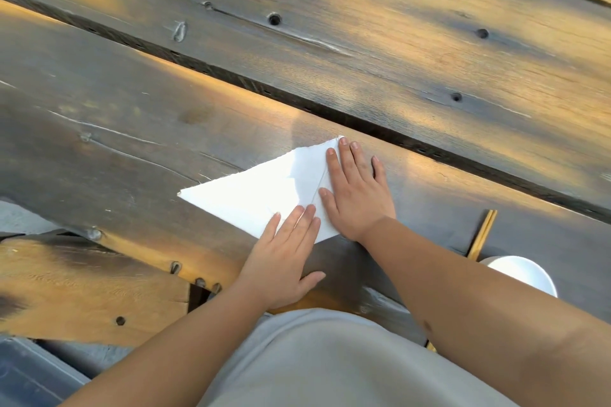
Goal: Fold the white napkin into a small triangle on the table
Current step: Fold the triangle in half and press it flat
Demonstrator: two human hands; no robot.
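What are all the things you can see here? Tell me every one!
white cloth napkin: one, white, folded into a triangle, flat on the table near the front edge
dark wooden plank table: one, brown-grey with orange light patches, fills most of the view
wooden chopsticks: one pair, light tan, on the table to the right of the napkin
white round dish: one, white, at the right, partly hidden behind the right forearm
grey garment: one, grey, bottom centre, on the person
left hand: one, flat, fingers on the napkin's near corner
right hand: one, flat, pressing the napkin's right side
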